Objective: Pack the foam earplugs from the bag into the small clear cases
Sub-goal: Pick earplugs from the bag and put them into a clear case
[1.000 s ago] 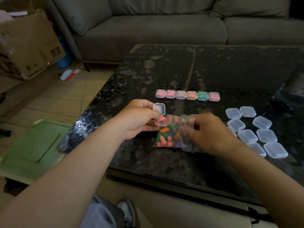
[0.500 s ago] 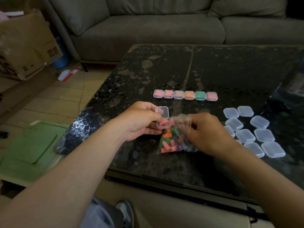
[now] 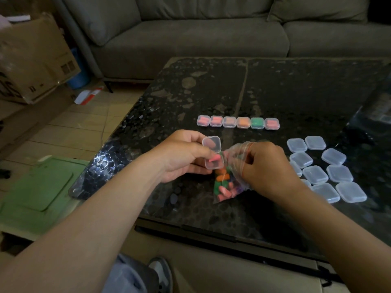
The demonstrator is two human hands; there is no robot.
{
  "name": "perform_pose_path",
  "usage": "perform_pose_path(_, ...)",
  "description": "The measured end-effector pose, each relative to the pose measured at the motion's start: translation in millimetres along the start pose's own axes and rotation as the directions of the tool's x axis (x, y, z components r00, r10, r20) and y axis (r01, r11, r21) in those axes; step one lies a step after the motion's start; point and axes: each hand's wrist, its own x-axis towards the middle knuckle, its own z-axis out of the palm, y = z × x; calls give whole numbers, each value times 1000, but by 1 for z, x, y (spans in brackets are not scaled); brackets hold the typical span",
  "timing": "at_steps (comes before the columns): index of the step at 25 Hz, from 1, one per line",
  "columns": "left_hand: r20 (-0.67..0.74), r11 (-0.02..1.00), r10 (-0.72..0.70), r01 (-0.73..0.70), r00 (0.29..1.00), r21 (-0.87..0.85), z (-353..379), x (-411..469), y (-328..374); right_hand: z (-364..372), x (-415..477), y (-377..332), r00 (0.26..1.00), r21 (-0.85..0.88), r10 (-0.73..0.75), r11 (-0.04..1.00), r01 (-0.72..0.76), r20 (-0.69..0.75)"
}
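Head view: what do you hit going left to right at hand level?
green mat → left hand → open case → bag of earplugs → right hand → empty cases

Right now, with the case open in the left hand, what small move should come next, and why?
Probably the right hand should draw one more earplug from the bag and drop it into the open case that the left hand holds. Its lid stands up, only one pink earplug shows inside, and the right hand grips the bag's mouth.
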Motion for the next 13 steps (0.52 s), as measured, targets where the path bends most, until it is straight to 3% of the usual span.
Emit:
perform_pose_path(6, -7, 999, 32, -32, 999, 18, 2, -2, -1, 2, 4, -1, 997, -32, 77, 997, -77, 2)
perform_pose_path(13, -62, 1000, 14, -13, 998, 10, 4, -3, 2, -9, -5, -13, 996, -12, 34, 999, -33, 87)
